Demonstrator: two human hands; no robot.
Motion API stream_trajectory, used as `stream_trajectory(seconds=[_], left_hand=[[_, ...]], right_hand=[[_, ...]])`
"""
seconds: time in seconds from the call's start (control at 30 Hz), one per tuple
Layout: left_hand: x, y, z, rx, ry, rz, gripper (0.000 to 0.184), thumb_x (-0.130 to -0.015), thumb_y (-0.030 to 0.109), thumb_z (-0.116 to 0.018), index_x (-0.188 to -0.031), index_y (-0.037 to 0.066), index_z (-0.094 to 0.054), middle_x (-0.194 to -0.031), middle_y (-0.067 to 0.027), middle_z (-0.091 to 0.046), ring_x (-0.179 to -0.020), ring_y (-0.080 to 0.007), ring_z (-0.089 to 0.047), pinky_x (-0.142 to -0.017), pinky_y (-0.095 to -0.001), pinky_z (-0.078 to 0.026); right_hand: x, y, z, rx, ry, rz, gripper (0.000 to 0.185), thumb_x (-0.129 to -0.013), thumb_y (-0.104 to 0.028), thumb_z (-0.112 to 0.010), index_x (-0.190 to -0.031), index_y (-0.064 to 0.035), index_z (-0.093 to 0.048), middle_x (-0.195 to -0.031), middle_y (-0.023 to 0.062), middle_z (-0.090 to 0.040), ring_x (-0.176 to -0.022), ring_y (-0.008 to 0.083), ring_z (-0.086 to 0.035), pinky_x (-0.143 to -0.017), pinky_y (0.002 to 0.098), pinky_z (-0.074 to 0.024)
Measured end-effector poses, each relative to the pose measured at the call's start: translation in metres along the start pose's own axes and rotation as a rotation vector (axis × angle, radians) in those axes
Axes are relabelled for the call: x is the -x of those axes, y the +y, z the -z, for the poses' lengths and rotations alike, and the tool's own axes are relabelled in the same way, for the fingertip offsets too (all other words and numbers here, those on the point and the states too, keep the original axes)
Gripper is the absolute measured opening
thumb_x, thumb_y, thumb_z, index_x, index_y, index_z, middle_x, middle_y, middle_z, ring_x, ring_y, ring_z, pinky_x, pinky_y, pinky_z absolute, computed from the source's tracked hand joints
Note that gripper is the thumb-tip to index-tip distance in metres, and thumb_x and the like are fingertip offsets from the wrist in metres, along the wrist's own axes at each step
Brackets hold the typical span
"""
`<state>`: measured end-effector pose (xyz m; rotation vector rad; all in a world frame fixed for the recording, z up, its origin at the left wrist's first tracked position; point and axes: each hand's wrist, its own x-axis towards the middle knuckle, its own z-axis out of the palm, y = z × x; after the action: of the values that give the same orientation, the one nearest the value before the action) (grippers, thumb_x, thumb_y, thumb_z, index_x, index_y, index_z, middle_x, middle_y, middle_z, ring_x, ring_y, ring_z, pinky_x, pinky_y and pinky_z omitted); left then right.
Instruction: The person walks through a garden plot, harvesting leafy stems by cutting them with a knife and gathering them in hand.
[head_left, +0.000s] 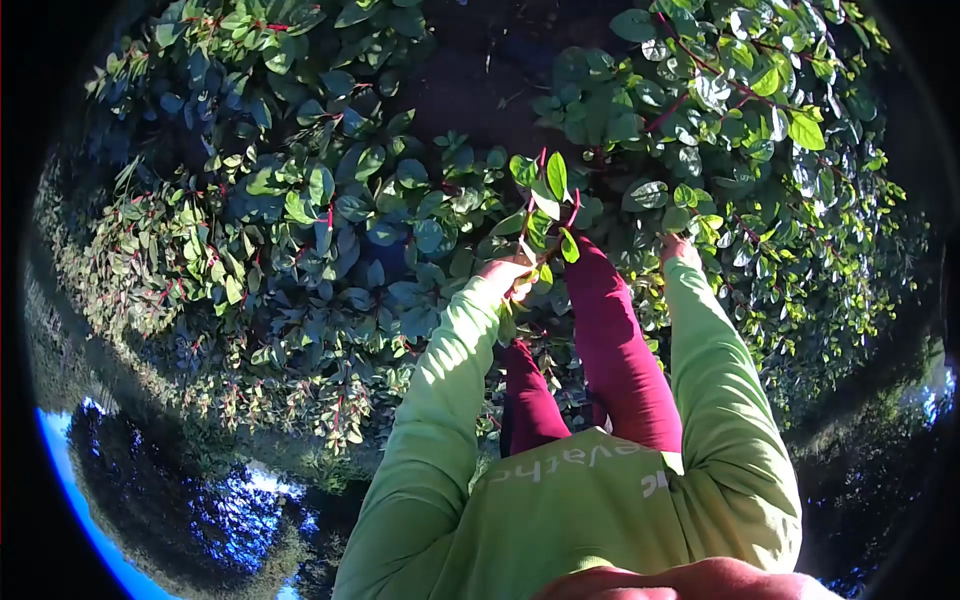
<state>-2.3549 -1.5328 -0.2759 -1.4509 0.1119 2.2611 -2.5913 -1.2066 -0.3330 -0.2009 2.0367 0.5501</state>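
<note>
Left hand (507, 270) is wrapped round a small bunch of leafy red stems (545, 203), just beside the maroon trouser leg (622, 350); right hand (680, 248) is half-buried in foliage (692, 215), so I can't tell its grip. Looks light, snappy, easily bruised, so I'd hold low, below the leaves.

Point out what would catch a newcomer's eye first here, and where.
Probably the magenta trousers, vivid just right of centre. Next, the lime-green shirt fills the bottom middle. Near the centre, the left hand holds sunlit, red-stemmed sprigs, while the right hand, farther right, is partly hidden among leaves.
</note>
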Motion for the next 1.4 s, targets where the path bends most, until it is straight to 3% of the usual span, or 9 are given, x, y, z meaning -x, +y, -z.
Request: stream_trajectory(seconds=[0.23, 0.37, 0.4, 0.47, 0.53, 0.73, 0.97, 1.27, 1.4], left_hand=[[0.135, -0.022, 0.029, 0.226, -0.09, -0.17, 0.037, -0.094, 0.037, -0.048, -0.117, 0.009, -0.053, -0.08, -0.0009, -0.06, -0.056, -0.0106, -0.051, -0.049, -0.0231, -0.043], [0.202, -0.023, 0.072, 0.318, -0.453, -0.351, 0.043, -0.093, 0.04, -0.048, -0.121, 0.007, -0.052, -0.084, -0.0009, -0.062, -0.059, -0.0103, -0.054, -0.053, -0.0215, -0.046], [0.228, -0.007, 0.05, 0.173, 0.236, -0.326, 0.053, -0.092, 0.049, -0.043, -0.12, 0.005, -0.052, -0.094, -0.0047, -0.063, -0.071, -0.0141, -0.058, -0.059, -0.0256, -0.049], [0.187, -0.033, 0.158, 0.757, -0.872, -0.107, 0.059, -0.091, 0.052, -0.042, -0.12, 0.002, -0.052, -0.107, -0.0083, -0.06, -0.092, -0.0184, -0.056, -0.073, -0.0312, -0.05], [0.273, -0.003, 0.093, 0.375, 0.138, -0.225, 0.072, -0.088, 0.069, -0.023, -0.116, 0.01, -0.053, -0.045, 0.0015, -0.028, -0.036, -0.0132, -0.028, -0.037, -0.0282, -0.02], [0.288, -0.02, 0.133, 0.62, 0.254, -0.344, 0.061, -0.086, 0.059, -0.049, -0.124, 0.012, -0.047, -0.059, -0.0003, -0.042, -0.046, -0.0131, -0.036, -0.043, -0.0281, -0.028], [0.311, 0.021, 0.112, 0.425, 0.103, -0.466, 0.05, -0.082, 0.001, -0.062, -0.126, 0.016, -0.045, -0.084, -0.0018, -0.054, -0.06, -0.0113, -0.046, -0.049, -0.0255, -0.036], [0.403, 0.074, 0.076, 0.686, 0.221, -0.476, 0.041, -0.084, 0.005, -0.06, -0.124, 0.008, -0.049, -0.105, -0.0067, -0.061, -0.089, -0.0221, -0.061, -0.076, -0.0414, -0.056], [0.372, 0.032, 0.117, 0.732, -0.035, -0.592, 0.025, -0.087, 0.012, -0.059, -0.109, 0.001, -0.058, -0.092, -0.0083, -0.065, -0.078, -0.0188, -0.063, -0.062, -0.0347, -0.055]], right_hand=[[0.088, 0.081, 0.006, -0.132, -0.09, 0.124, 0.047, -0.069, -0.045, -0.065, -0.099, -0.0084, -0.064, -0.092, 0.0141, -0.064, -0.087, 0.0321, -0.062, -0.078, 0.0404, -0.0494], [0.096, 0.092, 0.027, -0.867, -0.521, -0.005, 0.017, -0.078, -0.024, -0.065, -0.077, -0.0105, -0.054, -0.053, 0.0037, -0.049, -0.039, 0.0175, -0.046, -0.035, 0.034, -0.0353], [0.15, 0.047, 0.086, -0.728, -0.394, 0.003, 0.015, -0.08, -0.018, -0.065, -0.076, -0.0117, -0.052, -0.051, 0.0012, -0.045, -0.035, 0.0145, -0.041, -0.03, 0.0307, -0.0293], [0.129, 0.043, 0.102, -1.1, -0.647, -0.111, 0.012, -0.08, -0.01, -0.063, -0.079, -0.0127, -0.051, -0.051, 0.0004, -0.044, -0.036, 0.0123, -0.04, -0.032, 0.0271, -0.0289], [0.156, 0.005, 0.148, -0.683, -0.342, 0.142, 0.015, -0.078, -0.009, -0.065, -0.083, -0.0131, -0.051, -0.051, -0.0003, -0.044, -0.036, 0.0119, -0.04, -0.032, 0.0276, -0.0285], [0.092, -0.088, 0.257, -0.375, -0.095, 0.487, 0.018, -0.082, -0.016, -0.064, -0.099, -0.0127, -0.058, -0.053, -0.0033, -0.045, -0.036, 0.0095, -0.039, -0.032, 0.0279, -0.0294], [0.169, -0.309, 0.423, -0.424, -0.07, 0.472, 0.021, -0.081, -0.019, -0.067, -0.098, -0.0118, -0.058, -0.057, 0.0, -0.049, -0.04, 0.0111, -0.041, -0.036, 0.0276, -0.0319], [0.278, -0.48, 0.498, -0.184, -0.071, 0.69, 0.024, -0.079, -0.023, -0.069, -0.1, -0.0129, -0.06, -0.062, -0.0021, -0.052, -0.047, 0.0082, -0.046, -0.042, 0.0241, -0.0373], [0.273, -0.491, 0.514, -0.037, -0.058, 0.759, 0.021, -0.078, -0.02, -0.071, -0.094, -0.0124, -0.06, -0.061, -0.0022, -0.052, -0.044, 0.0091, -0.045, -0.041, 0.0253, -0.0368]])
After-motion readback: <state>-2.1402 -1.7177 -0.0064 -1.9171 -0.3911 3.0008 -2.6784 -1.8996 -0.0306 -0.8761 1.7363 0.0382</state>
